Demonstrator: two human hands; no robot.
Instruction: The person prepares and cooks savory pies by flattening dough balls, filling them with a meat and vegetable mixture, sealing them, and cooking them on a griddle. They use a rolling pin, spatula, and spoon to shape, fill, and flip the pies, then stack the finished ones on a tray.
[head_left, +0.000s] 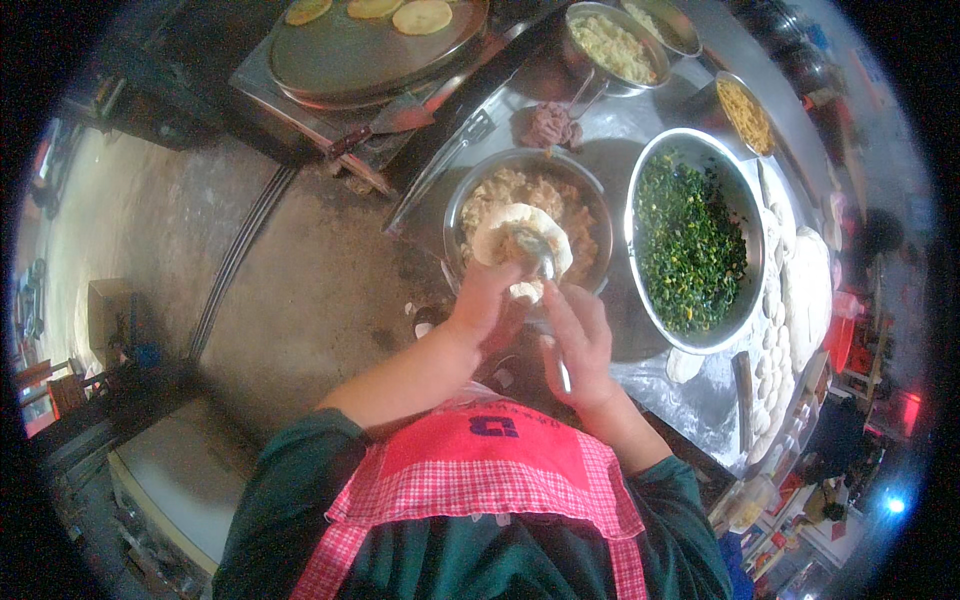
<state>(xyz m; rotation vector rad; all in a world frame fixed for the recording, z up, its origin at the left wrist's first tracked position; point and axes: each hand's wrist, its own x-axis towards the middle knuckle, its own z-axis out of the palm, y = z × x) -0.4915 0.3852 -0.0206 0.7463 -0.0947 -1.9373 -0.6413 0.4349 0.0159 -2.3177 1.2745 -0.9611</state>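
My left hand (491, 292) holds a round, pale dough wrapper (493, 238) with light brown filling lying in its middle. In my right hand (581, 337) is a metal spoon (565, 375), its handle sticking out below the fingers and its bowl pressed on the filling. Both hands are over the near part of a steel bowl (451, 225) of pale brown, lumpy filling (581, 206). To the right stands a larger steel bowl (631, 225) of chopped greens with yellow bits (686, 247).
Flat breads (422, 16) lie on a round griddle (360, 64), with a metal spatula (390, 126) beside it. A reddish-brown lump (550, 126) and pots of shredded food (611, 49) sit at the back. Dough pieces (769, 360) and a rolling pin (742, 401) lie on the right.
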